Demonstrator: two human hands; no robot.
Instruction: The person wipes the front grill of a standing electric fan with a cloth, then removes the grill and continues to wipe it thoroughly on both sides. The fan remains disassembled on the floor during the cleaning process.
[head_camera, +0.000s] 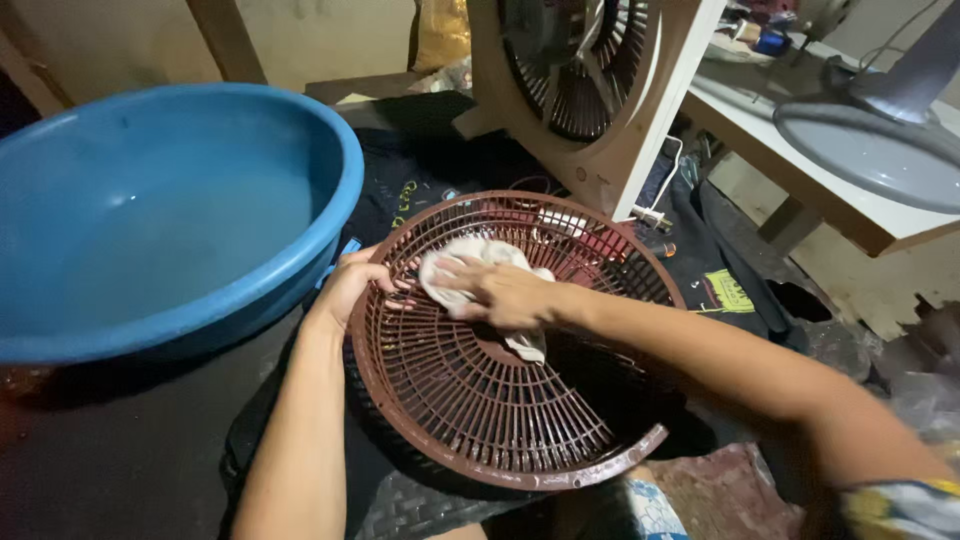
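The right hand (505, 295) lies palm down with fingers spread flat, pressing a pale cloth (470, 268) against the inside of a brown fan grille (500, 400). The left hand (350, 285) is closed around the grille's far-left rim, thumb and fingers wrapped over the edge. Both forearms reach in from the near side, the right one crossing over the grille from the near right, the left one coming straight up from the near edge.

The grille sits at the middle of the view, tilted, its open face toward the camera; its rim is broken off along the near right. The cloth is bunched under the palm, with one end hanging down toward the grille's hub.

Just left of the left hand stands a big blue basin (170, 210), its rim close beside the grille. Under both lies a dark cloth (420, 190) spread on the floor. Beyond the grille a pale box fan (590, 90) stands upright, nearly touching the grille's far edge. To the far right a light bench (800, 170) carries a grey round fan base (870, 150). Crumpled plastic (920, 400) lies at the near right.
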